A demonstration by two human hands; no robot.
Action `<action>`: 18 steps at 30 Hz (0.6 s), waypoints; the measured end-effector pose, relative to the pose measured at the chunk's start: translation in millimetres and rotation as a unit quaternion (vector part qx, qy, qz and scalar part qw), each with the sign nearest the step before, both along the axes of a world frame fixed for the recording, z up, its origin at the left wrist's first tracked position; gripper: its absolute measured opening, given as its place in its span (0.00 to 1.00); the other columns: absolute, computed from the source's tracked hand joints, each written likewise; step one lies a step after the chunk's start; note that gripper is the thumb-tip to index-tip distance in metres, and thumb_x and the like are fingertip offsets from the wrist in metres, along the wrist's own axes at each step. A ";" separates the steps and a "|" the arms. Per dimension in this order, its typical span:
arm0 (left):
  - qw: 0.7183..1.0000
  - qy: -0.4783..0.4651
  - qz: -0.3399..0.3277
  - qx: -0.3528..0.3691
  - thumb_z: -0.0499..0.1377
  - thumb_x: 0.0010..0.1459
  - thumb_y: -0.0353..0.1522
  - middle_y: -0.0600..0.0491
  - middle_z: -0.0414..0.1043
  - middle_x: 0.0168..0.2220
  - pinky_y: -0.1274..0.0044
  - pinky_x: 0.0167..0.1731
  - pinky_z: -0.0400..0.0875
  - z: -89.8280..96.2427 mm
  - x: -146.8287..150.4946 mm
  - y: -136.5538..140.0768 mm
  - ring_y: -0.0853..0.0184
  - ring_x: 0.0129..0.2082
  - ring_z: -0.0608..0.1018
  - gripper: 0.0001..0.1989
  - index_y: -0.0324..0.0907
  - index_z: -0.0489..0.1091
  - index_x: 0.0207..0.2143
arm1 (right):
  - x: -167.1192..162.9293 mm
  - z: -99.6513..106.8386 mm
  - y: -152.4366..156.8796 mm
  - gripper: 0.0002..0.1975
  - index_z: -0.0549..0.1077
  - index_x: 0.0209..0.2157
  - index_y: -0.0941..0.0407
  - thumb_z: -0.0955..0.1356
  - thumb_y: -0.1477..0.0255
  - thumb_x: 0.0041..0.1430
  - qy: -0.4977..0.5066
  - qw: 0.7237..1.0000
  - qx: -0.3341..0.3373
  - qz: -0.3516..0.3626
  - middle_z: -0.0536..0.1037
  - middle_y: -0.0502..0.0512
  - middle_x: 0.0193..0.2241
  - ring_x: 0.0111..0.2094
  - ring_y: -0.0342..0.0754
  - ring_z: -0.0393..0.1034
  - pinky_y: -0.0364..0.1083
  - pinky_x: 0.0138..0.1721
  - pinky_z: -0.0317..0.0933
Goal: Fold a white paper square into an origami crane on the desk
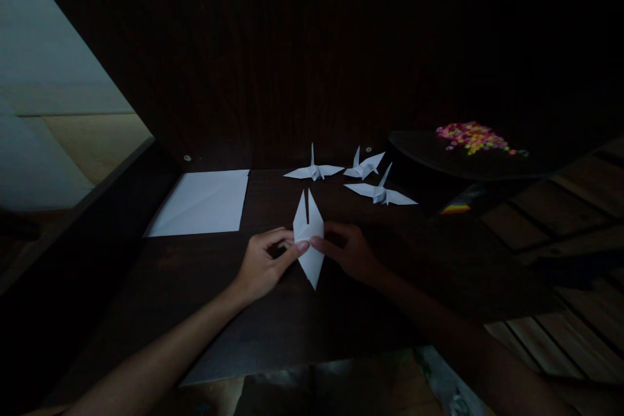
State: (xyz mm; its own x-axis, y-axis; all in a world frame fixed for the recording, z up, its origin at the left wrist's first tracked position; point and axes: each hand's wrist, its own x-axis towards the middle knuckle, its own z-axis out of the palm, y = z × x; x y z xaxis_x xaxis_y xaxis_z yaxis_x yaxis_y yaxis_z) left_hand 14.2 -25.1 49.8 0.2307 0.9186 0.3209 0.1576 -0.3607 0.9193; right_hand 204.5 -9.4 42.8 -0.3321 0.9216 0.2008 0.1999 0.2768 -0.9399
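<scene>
Between my two hands is a folded white paper [309, 262], a long diamond whose far end is split into two points and whose near end is one point. My left hand [263, 263] grips its left edge, thumb on top and fingers behind. From the right, my right hand [351, 248] pinches the opposite edge, its thumb close to the left thumb near the middle of the paper. Beyond it stand three folded white paper cranes: one crane [314, 172] straight ahead, another crane [363, 166] to its right, and a nearer crane [381, 194] with wings spread.
White paper sheets [205, 203] lie at the left of the dark wooden desk [195, 299]. A heap of small colourful pieces [475, 136] rests on a raised dark shelf [424, 153] at the right. A dark panel [273, 58] rises behind, and a low side board [88, 208] borders the left.
</scene>
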 end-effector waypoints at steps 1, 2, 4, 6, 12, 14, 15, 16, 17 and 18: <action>0.999 -0.019 -0.004 -0.028 0.64 0.55 0.36 0.53 0.75 0.26 0.81 0.25 0.68 -0.7 0.3 -0.1 0.70 0.25 0.74 0.10 0.37 0.77 0.30 | -0.3 -1.2 0.6 0.17 0.72 0.24 0.58 0.68 0.58 0.57 0.005 1.000 -0.018 0.001 0.71 0.48 0.22 0.25 0.43 0.64 0.42 0.27 0.59; 0.998 -0.034 -0.008 -0.054 0.64 0.55 0.37 0.53 0.75 0.26 0.81 0.25 0.68 -1.3 0.6 -0.1 0.71 0.24 0.74 0.11 0.37 0.77 0.30 | -0.7 -2.2 1.2 0.18 0.71 0.24 0.58 0.68 0.58 0.57 0.011 0.999 -0.031 0.002 0.69 0.48 0.21 0.24 0.42 0.63 0.41 0.26 0.58; 0.994 -0.051 -0.014 -0.096 0.64 0.54 0.39 0.53 0.75 0.25 0.81 0.24 0.68 -1.8 1.2 0.0 0.71 0.23 0.74 0.13 0.36 0.77 0.30 | -1.3 -3.1 2.4 0.18 0.69 0.22 0.58 0.68 0.58 0.56 0.022 0.998 -0.051 0.009 0.67 0.46 0.19 0.21 0.40 0.60 0.40 0.24 0.55; 0.991 -0.054 -0.013 -0.125 0.64 0.54 0.40 0.54 0.75 0.24 0.81 0.24 0.68 -1.8 1.9 0.4 0.71 0.23 0.74 0.14 0.36 0.77 0.31 | -1.6 -2.6 3.4 0.19 0.68 0.21 0.58 0.69 0.57 0.55 0.027 0.997 -0.066 0.012 0.66 0.46 0.18 0.20 0.39 0.58 0.40 0.22 0.53; 0.987 -0.045 -0.023 -0.154 0.63 0.54 0.43 0.54 0.72 0.19 0.81 0.22 0.69 -1.2 4.3 1.6 0.71 0.20 0.73 0.17 0.35 0.78 0.30 | -1.2 0.4 5.3 0.20 0.67 0.20 0.58 0.71 0.57 0.51 0.007 0.998 -0.065 -0.009 0.66 0.46 0.18 0.21 0.39 0.58 0.40 0.22 0.53; 0.984 -0.051 -0.024 -0.172 0.64 0.52 0.43 0.53 0.74 0.21 0.79 0.23 0.72 -1.0 5.2 1.9 0.70 0.20 0.75 0.17 0.35 0.78 0.31 | -1.7 -0.4 5.8 0.20 0.67 0.20 0.58 0.71 0.57 0.50 0.008 0.998 -0.065 -0.019 0.66 0.46 0.18 0.21 0.39 0.59 0.39 0.21 0.53; 0.981 -0.058 -0.022 -0.184 0.65 0.51 0.43 0.52 0.76 0.22 0.78 0.24 0.74 -1.0 5.6 2.1 0.69 0.21 0.76 0.18 0.35 0.78 0.32 | -2.1 -1.2 6.0 0.20 0.66 0.20 0.58 0.71 0.57 0.50 0.014 0.997 -0.073 -0.021 0.66 0.46 0.17 0.20 0.39 0.59 0.39 0.20 0.53; 0.978 -0.067 -0.020 -0.197 0.66 0.50 0.43 0.51 0.77 0.24 0.76 0.25 0.76 -1.1 5.9 2.3 0.67 0.23 0.77 0.18 0.35 0.78 0.33 | -2.7 -2.0 6.3 0.20 0.67 0.20 0.57 0.71 0.55 0.51 0.021 0.996 -0.087 -0.021 0.66 0.45 0.16 0.18 0.38 0.59 0.38 0.18 0.53; 0.974 -0.077 -0.017 -0.210 0.67 0.49 0.43 0.50 0.78 0.26 0.75 0.26 0.77 -1.2 6.2 2.5 0.66 0.24 0.78 0.19 0.34 0.78 0.34 | -3.3 -2.8 6.5 0.21 0.67 0.22 0.57 0.69 0.54 0.52 0.028 0.994 -0.107 -0.017 0.65 0.45 0.15 0.16 0.38 0.59 0.38 0.16 0.52; 0.971 -0.087 -0.012 -0.223 0.67 0.48 0.43 0.49 0.78 0.28 0.73 0.27 0.79 -1.4 6.4 2.7 0.64 0.26 0.79 0.20 0.34 0.78 0.34 | -3.8 -3.5 6.8 0.21 0.68 0.23 0.57 0.68 0.52 0.53 0.034 0.991 -0.127 -0.012 0.65 0.44 0.14 0.14 0.38 0.58 0.38 0.15 0.51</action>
State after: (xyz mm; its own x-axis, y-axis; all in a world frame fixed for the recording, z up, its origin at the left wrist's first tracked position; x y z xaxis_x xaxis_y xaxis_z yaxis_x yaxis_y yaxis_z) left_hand 20.6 -22.5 48.4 0.2313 0.9703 -0.0705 -0.0185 0.0769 0.9969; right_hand 200.7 -2.6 39.2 -0.3036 0.9526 -0.0176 0.1374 0.0255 -0.9902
